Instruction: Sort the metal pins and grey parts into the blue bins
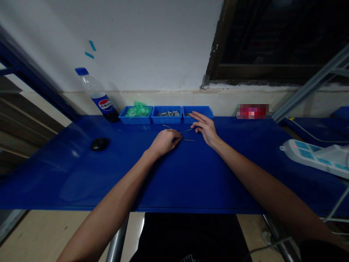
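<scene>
**Our left hand (167, 140) and right hand (205, 130) close together near the table's (185, 182) back edge**

We have three slim metal pins in sight around our fingertips, midway along the table and much nearer its back edge than its front. The rear pin (166, 126) lies just beyond our left hand. The front pin (189, 140) lies on the blue surface between our hands, roughly in line with the front edge. The middle pin (187, 130) slants between the two sets of fingertips.

Our left thumb and fingers are drawn together, low over the table; we cannot tell whether they pinch anything. On the right, our upper fingers spread apart toward the bins, and we cannot tell whether the lower fingertips grip the middle pin's end or only come near it.

Along the back edge we see three blue bins side by side: the left bin (136, 120) with a green plastic bag (139, 110), the middle bin (167, 120) with small grey pieces (171, 114), and the right bin (200, 109), partly hidden by our fingers. A bottle (102, 102) stands by the back left corner, and a black mouse (99, 144) rests toward the left edge.
</scene>
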Action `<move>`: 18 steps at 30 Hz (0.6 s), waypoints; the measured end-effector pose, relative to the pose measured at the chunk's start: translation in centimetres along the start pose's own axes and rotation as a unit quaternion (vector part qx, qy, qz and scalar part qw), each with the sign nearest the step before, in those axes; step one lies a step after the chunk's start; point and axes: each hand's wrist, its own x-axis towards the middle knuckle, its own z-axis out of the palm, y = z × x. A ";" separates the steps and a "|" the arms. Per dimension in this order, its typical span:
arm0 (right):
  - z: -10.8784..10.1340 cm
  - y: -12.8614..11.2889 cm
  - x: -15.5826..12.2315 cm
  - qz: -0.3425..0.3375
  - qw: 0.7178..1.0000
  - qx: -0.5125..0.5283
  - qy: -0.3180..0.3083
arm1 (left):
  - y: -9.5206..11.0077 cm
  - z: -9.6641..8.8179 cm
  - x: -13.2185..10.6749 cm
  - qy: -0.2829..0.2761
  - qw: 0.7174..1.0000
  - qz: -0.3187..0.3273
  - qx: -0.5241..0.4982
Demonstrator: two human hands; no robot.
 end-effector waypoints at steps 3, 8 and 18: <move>0.0 0.1 0.0 -0.001 1.000 0.013 -0.001 | -0.1 0.0 0.0 0.007 1.000 -0.028 0.009; -0.1 0.2 0.1 0.008 1.000 0.022 0.000 | -0.1 0.2 0.0 0.032 0.999 -0.041 0.013; 0.0 0.1 0.0 0.007 1.000 0.027 -0.004 | 1.0 -0.3 0.3 0.139 0.988 -0.053 -0.051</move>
